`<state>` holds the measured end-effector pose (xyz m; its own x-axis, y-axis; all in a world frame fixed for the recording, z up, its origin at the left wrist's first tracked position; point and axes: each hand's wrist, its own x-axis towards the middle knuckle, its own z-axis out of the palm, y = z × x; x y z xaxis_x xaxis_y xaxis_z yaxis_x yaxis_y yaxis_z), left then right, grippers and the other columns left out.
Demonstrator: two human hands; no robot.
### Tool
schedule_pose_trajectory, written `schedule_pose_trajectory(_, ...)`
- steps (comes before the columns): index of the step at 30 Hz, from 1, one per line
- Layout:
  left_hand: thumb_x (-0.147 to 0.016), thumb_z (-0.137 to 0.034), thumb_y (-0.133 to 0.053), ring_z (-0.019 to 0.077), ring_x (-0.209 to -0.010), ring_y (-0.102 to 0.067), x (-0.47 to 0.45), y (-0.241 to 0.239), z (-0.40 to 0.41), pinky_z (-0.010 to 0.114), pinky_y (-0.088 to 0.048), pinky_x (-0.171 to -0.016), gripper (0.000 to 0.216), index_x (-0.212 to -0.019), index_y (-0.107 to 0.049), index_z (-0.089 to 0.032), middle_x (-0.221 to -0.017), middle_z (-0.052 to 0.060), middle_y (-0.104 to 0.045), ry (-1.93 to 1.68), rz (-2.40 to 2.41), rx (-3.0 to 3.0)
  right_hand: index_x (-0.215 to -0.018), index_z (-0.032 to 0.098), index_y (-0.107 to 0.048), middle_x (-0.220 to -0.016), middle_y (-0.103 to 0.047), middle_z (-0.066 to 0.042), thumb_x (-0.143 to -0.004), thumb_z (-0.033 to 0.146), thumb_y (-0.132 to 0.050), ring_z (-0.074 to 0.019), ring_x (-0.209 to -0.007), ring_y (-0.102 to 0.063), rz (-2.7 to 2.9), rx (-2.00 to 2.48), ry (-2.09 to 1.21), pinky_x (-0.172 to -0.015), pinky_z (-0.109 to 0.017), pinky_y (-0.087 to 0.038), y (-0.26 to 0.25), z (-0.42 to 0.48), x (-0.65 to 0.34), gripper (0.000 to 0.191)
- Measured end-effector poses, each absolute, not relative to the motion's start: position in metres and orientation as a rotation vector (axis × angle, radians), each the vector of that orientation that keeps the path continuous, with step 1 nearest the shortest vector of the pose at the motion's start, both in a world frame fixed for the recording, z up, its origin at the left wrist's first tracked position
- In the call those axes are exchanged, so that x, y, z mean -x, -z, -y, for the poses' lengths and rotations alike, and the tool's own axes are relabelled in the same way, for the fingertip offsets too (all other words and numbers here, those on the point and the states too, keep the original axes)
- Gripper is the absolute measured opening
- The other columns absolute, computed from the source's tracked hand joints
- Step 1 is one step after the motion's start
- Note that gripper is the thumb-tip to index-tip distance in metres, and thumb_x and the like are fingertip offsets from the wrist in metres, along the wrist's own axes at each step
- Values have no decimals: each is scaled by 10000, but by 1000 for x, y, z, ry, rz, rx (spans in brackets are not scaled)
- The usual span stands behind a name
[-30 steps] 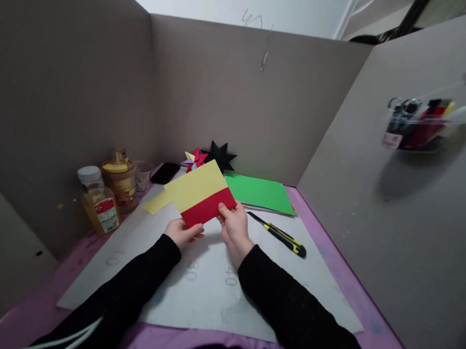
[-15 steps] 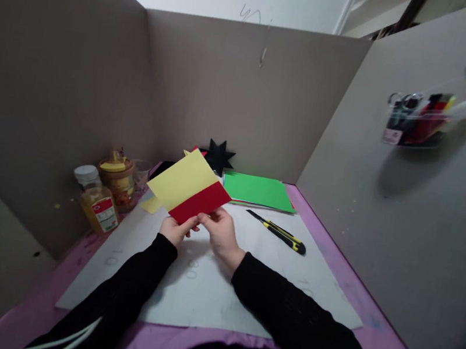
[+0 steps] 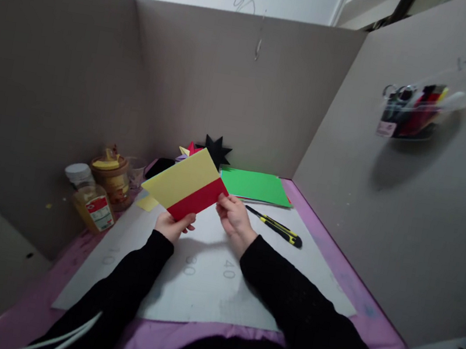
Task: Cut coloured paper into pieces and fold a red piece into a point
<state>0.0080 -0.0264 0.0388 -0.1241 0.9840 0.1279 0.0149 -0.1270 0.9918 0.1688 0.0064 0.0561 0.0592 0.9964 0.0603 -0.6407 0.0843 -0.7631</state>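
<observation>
I hold a folded sheet of paper, yellow above and red along its lower strip, tilted up above the white cutting mat. My left hand pinches the red strip's lower left corner. My right hand pinches its right end. Both hands are closed on the paper. Black sleeves cover both arms.
Green paper sheets lie at the back right, with a yellow-black utility knife in front of them. Paper stars sit at the back. Glue bottle and jar stand left. Cardboard walls enclose the desk; a pen holder hangs right.
The paper has turned slightly between my hands, and my right hand slid back to the red strip's right end. The view has dropped a little.
</observation>
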Motion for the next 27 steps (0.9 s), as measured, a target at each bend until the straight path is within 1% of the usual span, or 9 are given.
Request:
schedule_pose_trajectory(4, -573, -407, -729, 161, -468, -603, -4, -37, 25, 241, -421, -414, 331, -668, -638, -104, -571, 58, -645, -1358, -1249, -1257, -667, 195, -575, -644, -603, 31, -582, 314, -757, -103, -599, -540, 735, 622, -1300, -617, -240, -450, -63, -17, -187, 234)
schedule_pose_trajectory(8, -579, -401, -720, 173, -481, -614, 0, -34, 21, 241, -426, -423, 324, -677, -634, -104, -531, 56, -631, -1226, -1268, -1322, -976, 211, -613, -850, -666, -16, -586, 381, -754, -157, -787, -603, 1136, 569, -1295, -730, -292, -471, -64, -17, -200, 448)
schedule_pose_trajectory(10, -579, -379, -719, 171, -463, -607, 0, -32, 21, 236, -419, -413, 304, -676, -637, -103, -490, 46, -613, -1147, -1281, -1367, -931, 176, -643, -762, -669, -13, -575, 331, -765, -153, -703, -600, 1389, 663, -1297, -661, -277, -467, -61, -17, -205, 407)
schedule_pose_trajectory(12, -582, -353, -712, 165, -451, -602, -2, -30, 21, 224, -407, -400, 272, -669, -638, -106, -464, 35, -597, -1112, -1285, -1403, -765, 139, -667, -614, -634, 4, -595, 301, -747, -126, -573, -558, 1543, 775, -1249, -565, -247, -438, -58, -20, -211, 248)
schedule_pose_trajectory(15, -609, -354, -679, 159, -468, -611, 1, -27, 20, 207, -399, -391, 241, -640, -629, -120, -481, 33, -602, -1140, -1281, -1412, -641, 133, -653, -522, -589, 22, -604, 289, -727, -101, -486, -505, 1551, 856, -1142, -494, -229, -397, -58, -28, -225, 176)
schedule_pose_trajectory(21, -681, -371, -610, 192, -615, -647, 50, -37, -21, 257, -476, -518, 251, -742, -638, -129, -630, 56, -649, -1326, -1581, -1437, -820, 136, -674, -767, -690, -65, -600, 314, -733, -161, -654, -612, 1148, 953, -942, -630, -289, -472, -51, -35, -284, 290)
schedule_pose_trajectory(23, -704, -269, -596, 214, -736, -645, 66, -44, -47, 284, -478, -633, 164, -775, -644, -129, -706, 73, -665, -1172, -1801, -1686, -824, 113, -672, -775, -691, -98, -595, 339, -738, -179, -657, -618, 1141, 1052, -966, -625, -297, -471, -38, -28, -301, 328)
schedule_pose_trajectory(25, -628, -141, -646, 254, -878, -616, 76, -49, -71, 311, -448, -753, 95, -713, -614, -113, -761, 86, -661, -1017, -1961, -1811, -812, 100, -672, -747, -688, -105, -600, 365, -729, -179, -628, -609, 1191, 1107, -1006, -602, -294, -458, -25, -19, -311, 344)
schedule_pose_trajectory(27, -577, -105, -687, 287, -910, -597, 80, -51, -90, 324, -434, -764, 133, -619, -561, -99, -718, 93, -637, -963, -1974, -1815, -789, 103, -672, -719, -684, -91, -603, 379, -722, -165, -598, -592, 1231, 1129, -1027, -581, -281, -438, -16, -11, -314, 337)
